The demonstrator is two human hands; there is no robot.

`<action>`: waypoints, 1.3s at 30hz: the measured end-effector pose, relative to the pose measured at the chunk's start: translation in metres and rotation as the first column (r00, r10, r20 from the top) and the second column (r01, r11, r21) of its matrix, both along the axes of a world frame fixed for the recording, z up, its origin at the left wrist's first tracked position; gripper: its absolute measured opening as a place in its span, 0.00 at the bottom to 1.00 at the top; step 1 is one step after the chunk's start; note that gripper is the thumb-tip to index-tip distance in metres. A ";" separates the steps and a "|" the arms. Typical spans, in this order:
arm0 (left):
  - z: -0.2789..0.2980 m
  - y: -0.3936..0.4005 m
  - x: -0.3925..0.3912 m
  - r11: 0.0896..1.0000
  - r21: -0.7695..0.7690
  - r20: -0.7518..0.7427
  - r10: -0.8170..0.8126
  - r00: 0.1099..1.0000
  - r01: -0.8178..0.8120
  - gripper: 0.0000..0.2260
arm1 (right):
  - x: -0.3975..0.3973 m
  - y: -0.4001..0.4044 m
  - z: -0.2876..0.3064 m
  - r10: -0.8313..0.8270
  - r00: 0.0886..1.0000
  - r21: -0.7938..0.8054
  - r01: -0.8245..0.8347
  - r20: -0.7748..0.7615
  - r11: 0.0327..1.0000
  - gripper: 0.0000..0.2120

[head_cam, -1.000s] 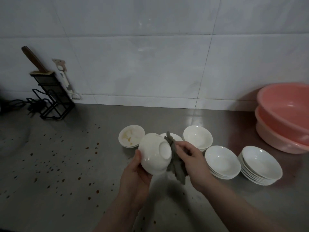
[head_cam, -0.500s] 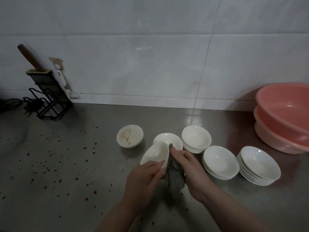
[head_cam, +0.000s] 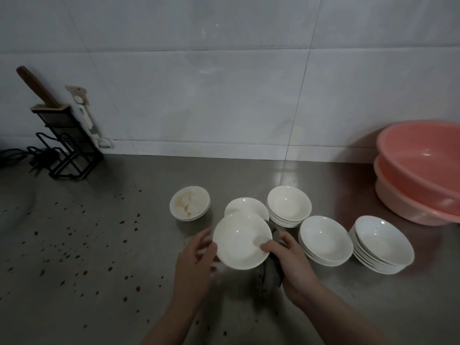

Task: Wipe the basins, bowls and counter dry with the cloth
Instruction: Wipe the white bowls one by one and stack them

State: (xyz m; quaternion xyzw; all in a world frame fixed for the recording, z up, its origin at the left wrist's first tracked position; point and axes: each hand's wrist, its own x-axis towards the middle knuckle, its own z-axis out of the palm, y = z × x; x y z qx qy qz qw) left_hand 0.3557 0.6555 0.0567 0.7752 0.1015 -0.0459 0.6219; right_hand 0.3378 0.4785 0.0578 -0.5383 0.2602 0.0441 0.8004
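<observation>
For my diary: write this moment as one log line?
step: drying bowl | right hand: grips bowl and cloth | left hand: open beside bowl

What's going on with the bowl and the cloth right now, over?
Right hand grips bowl and grey cloth together. Left hand open at the bowl's left edge. Bowl stacks close on the right; nothing blocking.

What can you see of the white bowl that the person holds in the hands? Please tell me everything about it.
The white bowl is shallow, round and glossy, and looks like glazed ceramic, with small light spots on its inside. It faces up, tilted a little toward the camera, above the steel counter in front of another white bowl. The right hand pinches its right rim, thumb on the inside, with the grey cloth under it. The left hand touches its left edge with blurred fingers. Its inside looks clean.
</observation>
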 end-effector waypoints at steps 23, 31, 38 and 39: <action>-0.027 -0.045 0.089 0.994 -0.074 -0.153 0.068 0.986 -0.080 0.12 | 0.017 -0.021 0.009 -0.108 0.994 -0.016 0.108 0.017 0.994 0.12; -0.039 -0.040 0.086 0.998 -0.004 -0.127 0.069 0.989 -0.070 0.15 | 0.032 -0.007 0.002 -0.029 1.000 -0.122 0.030 0.011 0.992 0.11; -0.042 0.039 0.106 0.880 0.327 0.098 0.330 0.939 -0.344 0.10 | 0.055 0.024 0.003 0.023 0.999 -0.198 -0.016 0.030 0.980 0.10; -0.043 0.049 0.112 0.866 0.362 0.097 0.334 0.938 -0.346 0.12 | 0.058 0.030 0.002 0.020 0.999 -0.199 -0.012 0.038 0.980 0.10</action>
